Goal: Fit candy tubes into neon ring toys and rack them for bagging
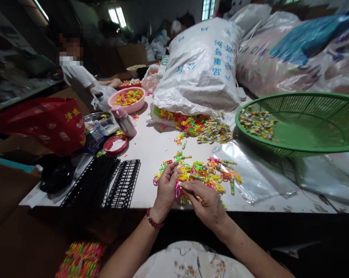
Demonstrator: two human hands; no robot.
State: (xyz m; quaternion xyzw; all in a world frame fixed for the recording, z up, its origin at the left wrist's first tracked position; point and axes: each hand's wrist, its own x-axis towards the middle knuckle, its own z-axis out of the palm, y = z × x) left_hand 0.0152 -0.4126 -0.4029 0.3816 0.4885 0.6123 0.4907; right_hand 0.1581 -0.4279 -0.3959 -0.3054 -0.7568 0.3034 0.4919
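Observation:
My left hand [166, 188], with a red bead bracelet [154, 220] on its wrist, is closed in a pinch over the near edge of a pile of small plastic pieces [200, 170]. Close beside it, my right hand [206, 201] pinches with thumb and forefinger; what either hand holds is too small to make out. A pink plastic loop [177, 190] shows between the two hands. Yellow, green, orange and pink loops make up the pile, mixed with small patterned tubes such as the one at its right side [232, 186].
A white woven sack [200, 65] spills more pieces behind the pile. At right are a green basket [307, 148] and clear plastic bags [258, 177]. Black racks [123, 183], a flask [126, 122] and a pink basin [128, 108] stand left. Another person [76, 77] works at far left.

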